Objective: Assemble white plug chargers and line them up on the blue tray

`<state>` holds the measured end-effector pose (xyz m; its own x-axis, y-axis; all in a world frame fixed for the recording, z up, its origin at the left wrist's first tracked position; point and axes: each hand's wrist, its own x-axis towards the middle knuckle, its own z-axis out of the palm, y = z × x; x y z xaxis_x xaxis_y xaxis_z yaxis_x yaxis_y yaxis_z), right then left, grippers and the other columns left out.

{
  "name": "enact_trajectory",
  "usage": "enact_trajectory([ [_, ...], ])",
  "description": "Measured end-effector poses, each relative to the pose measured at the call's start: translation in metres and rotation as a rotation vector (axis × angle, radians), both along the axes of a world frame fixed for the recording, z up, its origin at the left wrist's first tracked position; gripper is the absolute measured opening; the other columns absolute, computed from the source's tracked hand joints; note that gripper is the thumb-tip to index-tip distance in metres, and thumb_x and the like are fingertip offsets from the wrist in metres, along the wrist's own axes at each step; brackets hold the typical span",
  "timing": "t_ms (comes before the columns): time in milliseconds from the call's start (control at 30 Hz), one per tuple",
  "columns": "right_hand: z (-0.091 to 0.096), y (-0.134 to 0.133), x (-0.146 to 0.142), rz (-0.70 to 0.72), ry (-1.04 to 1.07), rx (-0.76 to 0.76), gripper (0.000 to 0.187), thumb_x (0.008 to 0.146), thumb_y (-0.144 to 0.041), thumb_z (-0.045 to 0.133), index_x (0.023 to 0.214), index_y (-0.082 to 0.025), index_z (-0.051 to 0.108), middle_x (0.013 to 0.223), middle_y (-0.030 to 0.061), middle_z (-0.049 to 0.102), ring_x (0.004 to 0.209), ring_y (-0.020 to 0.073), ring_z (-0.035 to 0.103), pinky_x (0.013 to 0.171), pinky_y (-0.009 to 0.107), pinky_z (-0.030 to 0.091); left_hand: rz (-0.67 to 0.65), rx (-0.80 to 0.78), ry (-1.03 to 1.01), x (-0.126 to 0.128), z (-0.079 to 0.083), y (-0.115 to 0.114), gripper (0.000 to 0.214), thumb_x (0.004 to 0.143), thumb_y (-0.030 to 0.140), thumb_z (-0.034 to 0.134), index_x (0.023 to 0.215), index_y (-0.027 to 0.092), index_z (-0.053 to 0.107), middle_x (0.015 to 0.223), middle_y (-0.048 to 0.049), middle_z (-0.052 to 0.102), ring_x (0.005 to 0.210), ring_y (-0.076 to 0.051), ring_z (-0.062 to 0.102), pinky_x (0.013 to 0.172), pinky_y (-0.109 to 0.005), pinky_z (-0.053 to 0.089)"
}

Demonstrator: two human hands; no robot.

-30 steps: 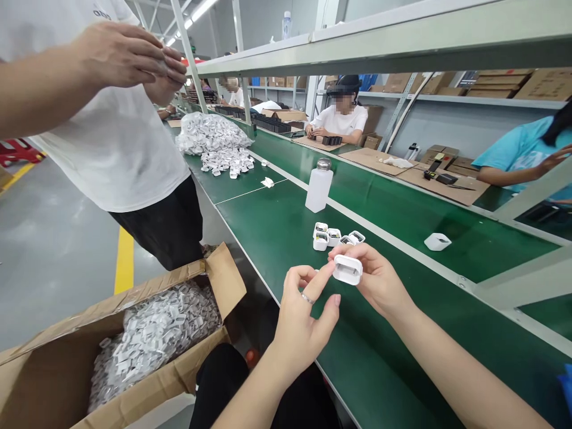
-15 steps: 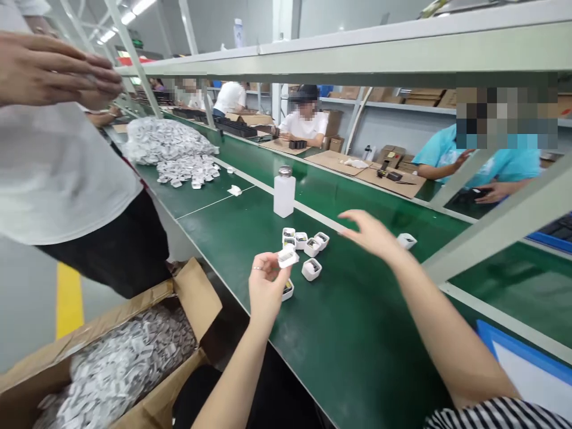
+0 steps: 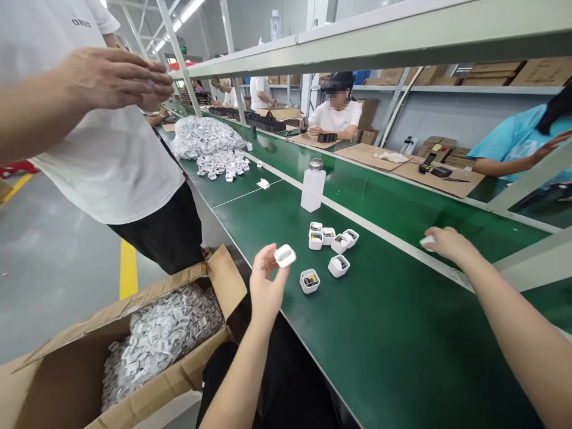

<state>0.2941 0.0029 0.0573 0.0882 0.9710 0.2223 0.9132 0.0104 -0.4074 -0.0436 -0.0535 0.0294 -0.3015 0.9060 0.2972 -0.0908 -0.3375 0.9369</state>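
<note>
My left hand pinches a small white plastic cover above the near edge of the green table. Out to the right, my right hand has its fingers closed on a small white plastic housing, mostly hidden by the hand, beside the pale strip. On the table between my hands, several white open housings with dark and yellow parts inside are grouped; one housing sits nearest my left hand, another farther right. Behind them stands a white pump bottle with a metal top.
A cardboard box of white pieces stands at lower left. A bag of white parts and a loose pile lie farther up the table. A standing person's hands are at left; co-workers sit opposite. A slanted post rises at right.
My right hand has moved right and closed on the white housing that lay there. My left hand still holds the cover, now tilted differently. The view has shifted.
</note>
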Motion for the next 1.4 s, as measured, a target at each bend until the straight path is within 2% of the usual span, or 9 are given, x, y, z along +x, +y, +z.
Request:
enact_trajectory([
  [100,-0.001,0.004,-0.021,0.003,-0.097,-0.191,0.025,0.060,-0.019,0.060,0.083,-0.010,0.058,0.085,0.0127,0.058,0.082,0.0274,0.054,0.070,0.034,0.043,0.026,-0.083,-0.086,-0.012,-0.007,0.003,0.036,0.060,0.028,0.061,0.093,0.018,0.050,0.089,-0.0049,0.059,0.082,-0.015,0.057,0.072,-0.026,0.045],
  [233,-0.009,0.002,-0.070,0.140,-0.258,-0.359,0.046,0.065,-0.026,0.053,0.108,-0.011,0.046,0.107,0.0124,0.052,0.093,0.0244,0.051,0.079,0.033,0.041,-0.012,-0.148,-0.045,-0.019,-0.014,-0.002,0.035,0.061,0.027,0.061,0.093,0.017,0.052,0.090,-0.0055,0.060,0.084,-0.016,0.058,0.073,-0.027,0.046],
  [400,0.003,-0.015,-0.104,0.143,-0.400,-0.258,0.061,0.063,-0.029,0.055,0.118,-0.009,0.036,0.116,0.0158,0.044,0.104,0.0295,0.043,0.081,0.039,0.040,-0.016,-0.102,0.084,-0.016,-0.018,-0.010,0.032,0.063,0.023,0.058,0.094,0.018,0.053,0.092,-0.0059,0.061,0.086,-0.016,0.057,0.077,-0.029,0.045],
  [467,0.015,-0.025,-0.117,0.224,-0.422,-0.192,0.059,0.064,-0.027,0.055,0.117,-0.011,0.037,0.118,0.0151,0.043,0.105,0.0302,0.041,0.083,0.041,0.038,0.017,-0.056,0.134,-0.014,-0.017,-0.013,0.031,0.064,0.021,0.058,0.094,0.018,0.053,0.094,-0.0057,0.060,0.086,-0.015,0.057,0.078,-0.028,0.045],
  [600,0.035,-0.047,-0.151,0.555,-0.300,-0.143,0.043,0.070,-0.026,0.048,0.112,-0.018,0.042,0.117,0.0085,0.045,0.105,0.0247,0.043,0.083,0.038,0.040,0.061,0.042,0.188,-0.010,-0.012,-0.022,0.030,0.065,0.019,0.057,0.094,0.019,0.053,0.096,-0.0047,0.059,0.087,-0.014,0.057,0.078,-0.028,0.046],
  [700,0.039,-0.057,-0.176,0.708,-0.195,-0.107,0.037,0.072,-0.023,0.046,0.108,-0.019,0.045,0.113,0.0057,0.049,0.101,0.0214,0.046,0.080,0.036,0.043,0.072,0.101,0.214,-0.009,-0.009,-0.029,0.029,0.066,0.018,0.057,0.094,0.021,0.053,0.095,-0.0034,0.060,0.088,-0.014,0.056,0.079,-0.027,0.046],
  [1067,0.024,-0.067,-0.213,0.870,0.283,0.060,0.022,0.074,-0.018,0.045,0.095,-0.019,0.048,0.098,0.0022,0.055,0.090,0.0128,0.050,0.075,0.025,0.042,0.011,0.127,0.119,-0.014,0.003,-0.043,0.030,0.063,0.016,0.060,0.092,0.022,0.055,0.086,-0.0007,0.061,0.082,-0.012,0.057,0.075,-0.024,0.046],
  [1267,0.022,-0.072,-0.218,0.755,0.444,-0.137,0.009,0.072,-0.021,0.047,0.079,-0.018,0.052,0.072,-0.0004,0.057,0.066,0.0123,0.053,0.057,0.023,0.042,-0.058,0.117,0.073,-0.009,0.011,-0.048,0.037,0.062,0.014,0.060,0.097,0.022,0.050,0.078,0.0006,0.062,0.068,-0.010,0.056,0.065,-0.022,0.044],
  [1400,0.019,-0.073,-0.217,0.724,0.542,-0.263,0.010,0.071,-0.024,0.048,0.076,-0.017,0.053,0.070,0.0007,0.057,0.068,0.0147,0.054,0.057,0.025,0.043,-0.039,0.120,0.074,-0.005,0.012,-0.050,0.032,0.061,0.013,0.060,0.092,0.021,0.053,0.077,0.0003,0.062,0.065,-0.010,0.054,0.064,-0.023,0.043],
])
